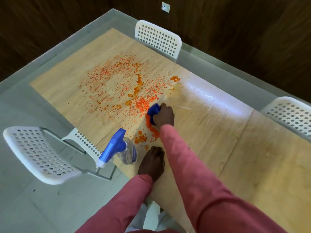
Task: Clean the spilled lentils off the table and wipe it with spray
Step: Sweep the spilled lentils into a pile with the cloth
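We find the right hand (163,116) curled round a bunched blue cloth (154,110), pressing it to the table (218,132) at the near edge of the spill. A dense ridge of red lentils (151,127) lies banked against the cloth and runs toward the person's side of the table. The left hand (152,161) rests near the table edge with fingers curled under; we cannot tell whether it holds anything or is cupped to receive the lentils.

The remaining lentils (114,81) are scattered widely across the far half of the table, with wet orange smears (138,84) among them. The surface right of the cloth appears already clear and glossy.

Risks, in our judgement: the ridge lies close to the table edge, and a hasty sweep would carry lentils past the left hand onto the floor (25,199). The wet patches may smear rather than lift, clogging the cloth.

The spray bottle (121,148) stands at the table edge just left of the left hand; a sideways move of the forearm could tip it off. A white perforated chair (40,153) sits directly below that edge and would catch falling lentils in its holes. Two further chairs (158,38) stand at the far sides.
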